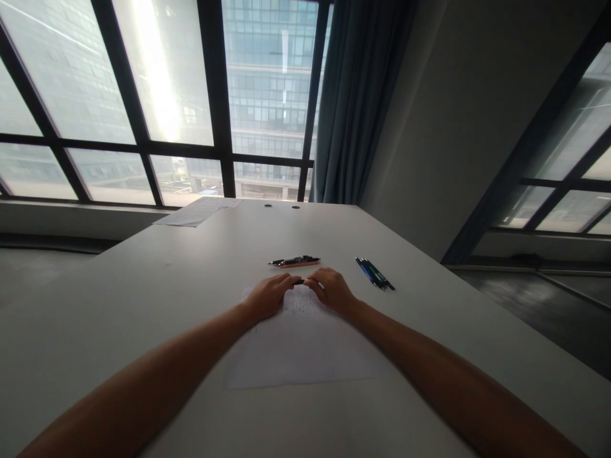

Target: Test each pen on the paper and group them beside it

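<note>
Between my two hands is a short dark pen (298, 282), held level over the far part of a white sheet of paper (305, 356). My left hand (270, 295) pinches its left end, and the fingers of my right hand (331, 289) close on its right end. Small dark marks show on the paper just below the pen. A little beyond my hands lies a group of pens (296, 261), mostly black with one orange-pink. To the right of my right hand, another bunch of pens (375, 273) in blue, green and black lies slanted on the table.
The white table (191, 356) stretches away toward the windows. More sheets of paper (188, 215) lie at its far left edge. Two dark round cable holes (296, 207) sit near its far end. A blue curtain (351, 108) hangs behind.
</note>
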Action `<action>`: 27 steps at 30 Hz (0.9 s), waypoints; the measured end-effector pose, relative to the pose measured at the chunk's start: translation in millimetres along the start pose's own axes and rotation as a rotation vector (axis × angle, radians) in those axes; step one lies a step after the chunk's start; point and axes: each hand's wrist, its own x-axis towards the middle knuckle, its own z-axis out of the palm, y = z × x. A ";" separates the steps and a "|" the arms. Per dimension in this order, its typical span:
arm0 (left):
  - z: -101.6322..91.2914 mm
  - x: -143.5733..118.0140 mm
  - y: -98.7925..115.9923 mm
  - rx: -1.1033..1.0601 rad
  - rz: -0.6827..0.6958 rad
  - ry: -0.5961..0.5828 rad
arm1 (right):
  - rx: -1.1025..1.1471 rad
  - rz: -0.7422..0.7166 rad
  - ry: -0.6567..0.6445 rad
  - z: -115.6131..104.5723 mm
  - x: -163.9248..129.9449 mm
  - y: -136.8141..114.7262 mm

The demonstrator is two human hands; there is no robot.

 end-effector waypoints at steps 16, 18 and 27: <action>-0.4 -1.2 -1.2 0.057 -0.067 -0.029 | 0.185 0.146 0.007 -1.3 -1.4 -7.9; -0.5 -0.9 -1.1 0.055 -0.049 -0.031 | 0.109 0.174 -0.045 -1.3 -1.6 -7.2; 0.3 0.6 -0.7 0.038 -0.013 -0.035 | 0.107 0.129 -0.062 -1.6 -2.5 -7.5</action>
